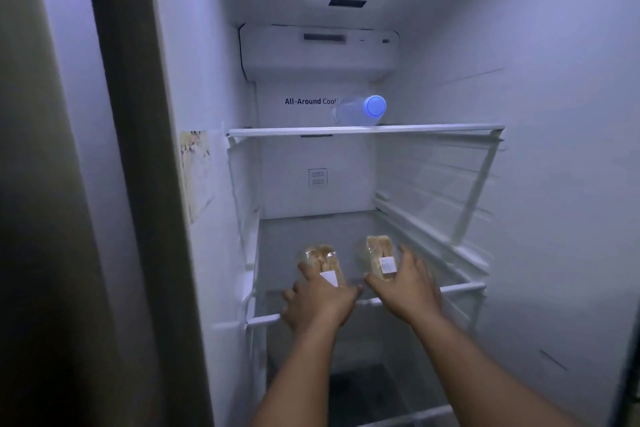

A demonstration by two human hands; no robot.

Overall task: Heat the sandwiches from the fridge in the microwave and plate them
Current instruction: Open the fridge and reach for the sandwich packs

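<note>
Both hands reach into the open fridge (554, 114), each on a wrapped sandwich lying on the lower glass shelf (464, 288). The left hand (320, 303) covers the near end of the left sandwich (320, 258), its fingers (306, 269) curled along the pack's left side. The right hand (410, 288) cups the right sandwich (379, 253), thumb at the near end and fingers spread along its right side; whether either pack is gripped or lifted is unclear through the blur. Both sandwiches are pale bread in clear wrap, each with a white label. A bottle (363, 111) with a blue cap lies on the upper shelf (277, 131).
</note>
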